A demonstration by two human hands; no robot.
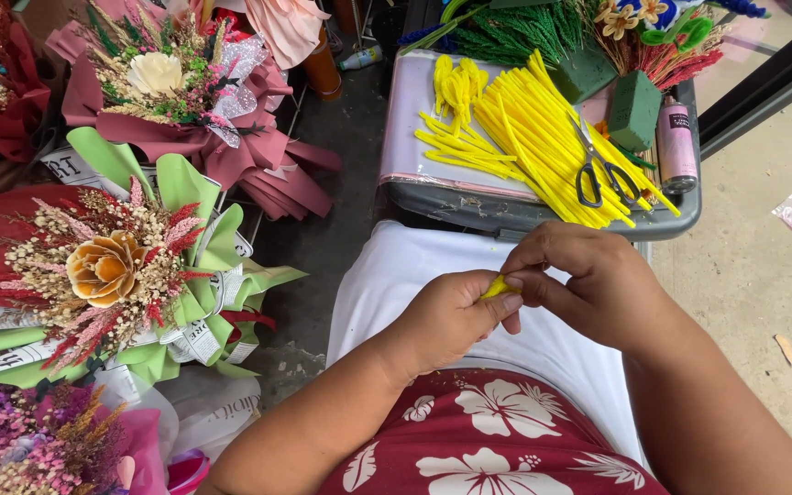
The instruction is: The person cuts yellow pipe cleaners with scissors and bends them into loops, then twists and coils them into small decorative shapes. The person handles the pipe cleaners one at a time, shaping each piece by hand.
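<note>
Small yellow piece (499,287) between hands (543,298)

This looks like a florist's craft stall or workshop. Finished dried-flower bouquets (121,266) in coloured wrapping crowd the left, while a grey tray (469,197) holds yellow pipe cleaners (533,119), scissors (602,170) and green floral foam blocks (634,110).

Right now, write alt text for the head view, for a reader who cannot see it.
Over a white-clad lap, the left hand and right hand pinch a small yellow piece. Ahead, a grey tray holds yellow pipe cleaners and scissors; dried-flower bouquets stand at left.
</note>
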